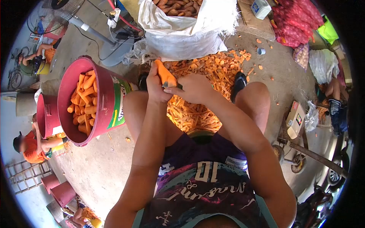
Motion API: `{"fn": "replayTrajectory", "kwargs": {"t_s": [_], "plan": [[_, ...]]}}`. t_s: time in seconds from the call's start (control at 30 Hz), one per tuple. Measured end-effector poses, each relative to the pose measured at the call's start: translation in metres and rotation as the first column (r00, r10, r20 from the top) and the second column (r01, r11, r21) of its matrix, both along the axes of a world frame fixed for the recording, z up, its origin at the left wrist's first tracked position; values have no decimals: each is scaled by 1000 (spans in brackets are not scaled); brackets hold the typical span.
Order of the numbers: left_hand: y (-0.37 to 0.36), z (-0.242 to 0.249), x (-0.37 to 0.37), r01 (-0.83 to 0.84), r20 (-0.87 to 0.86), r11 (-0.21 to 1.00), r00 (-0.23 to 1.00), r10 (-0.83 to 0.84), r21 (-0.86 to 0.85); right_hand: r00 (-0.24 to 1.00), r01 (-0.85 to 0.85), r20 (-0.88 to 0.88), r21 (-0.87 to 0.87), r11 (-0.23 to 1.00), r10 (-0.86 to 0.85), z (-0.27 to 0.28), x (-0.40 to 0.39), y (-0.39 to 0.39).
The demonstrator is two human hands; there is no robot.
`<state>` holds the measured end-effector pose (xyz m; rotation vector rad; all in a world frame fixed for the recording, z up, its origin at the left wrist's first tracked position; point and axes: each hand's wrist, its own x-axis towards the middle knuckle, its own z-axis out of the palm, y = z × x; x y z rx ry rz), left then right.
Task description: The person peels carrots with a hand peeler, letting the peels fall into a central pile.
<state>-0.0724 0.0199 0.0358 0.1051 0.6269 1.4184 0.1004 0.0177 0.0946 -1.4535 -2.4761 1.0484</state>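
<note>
In my left hand (154, 86) is a peeled orange carrot (164, 73), the fingers wrapped round its side. My right hand (193, 88) is closed beside the carrot's near end, its thumb reaching toward my left palm. Between the hands a small dark blade (165, 85) shows against the carrot; its handle is hidden in my right hand. Below both hands, between my knees, lies a thick heap of carrot peelings and cut ends (197, 114). A red tub (104, 91) of peeled carrots (84, 99) stands left of my knee.
Ahead stands a white sack (182, 41) of unpeeled carrots (178, 7). A fan (102, 41) with cables is at the upper left. Red mesh sacks (294, 22) and a small cup (261, 51) are at the upper right. A wheeled trolley (300, 146) stands right. Other people sit working around the edges.
</note>
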Motion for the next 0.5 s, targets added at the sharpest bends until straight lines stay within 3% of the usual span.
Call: {"fn": "replayTrajectory", "kwargs": {"t_s": [0.13, 0.23, 0.33, 0.43, 0.5], "plan": [[-5, 16, 5, -54, 51, 997, 997, 57, -47, 995, 82, -64, 42, 996, -79, 8, 7, 4], [-3, 13, 7, -20, 58, 1000, 998, 19, 13, 991, 100, -95, 103, 990, -91, -1, 17, 9], [-2, 6, 8, 48, 84, 999, 995, -48, 0, 995, 40, -93, 43, 998, -36, 9, 15, 4], [1, -21, -6, 119, 122, 984, 983, -135, 129, 1000, 3, 30, 19, 1000, -4, 10, 10, 4], [0, -22, -10, 148, 98, 967, 980, -171, 205, 1000, 10, 17, 47, 999, -10, 4, 8, 3]]}}
